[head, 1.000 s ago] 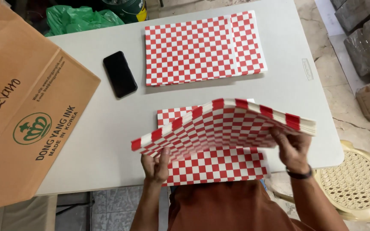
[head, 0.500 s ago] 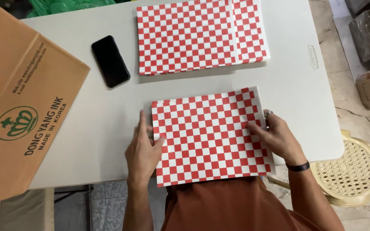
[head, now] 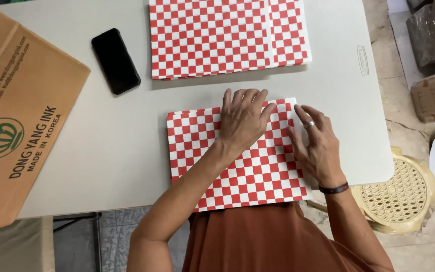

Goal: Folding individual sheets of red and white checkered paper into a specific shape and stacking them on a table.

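**Both hands flat on a checked paper stack**

Pressed palm-down on the near stack of red-and-white checked paper (head: 227, 166): left hand (head: 242, 121) at about 12 o'clock of the stack, fingers (head: 250, 98) spread and released, gripping nothing. Laid the same way at 3 o'clock along the stack's right edge: right hand (head: 318, 146), fingers straight and loose, a ring on one, a dark wristband (head: 334, 189) at the wrist. Likely held flat like this to keep the sheets squared and lying level, with the right hand evening the edge.

Stack itself at 6 o'clock of the tabletop (head: 101, 151), its near edge hanging slightly over the front rim, just above an orange-brown garment (head: 268, 242). Probably kept that close for easy reach.

At 12 o'clock, well apart from the near stack: a second pile of the same checked paper (head: 217, 35), two heaps overlapping, set out of the way of the hands. At 10 o'clock, a black phone (head: 116, 60) lying face up, apart from both piles. At 9 o'clock, a brown cardboard box flap (head: 21, 116) with a green emblem, jutting over the tabletop's left edge.

Off the tabletop at 4 o'clock: a cream woven-seat stool (head: 404, 191) on the tiled floor
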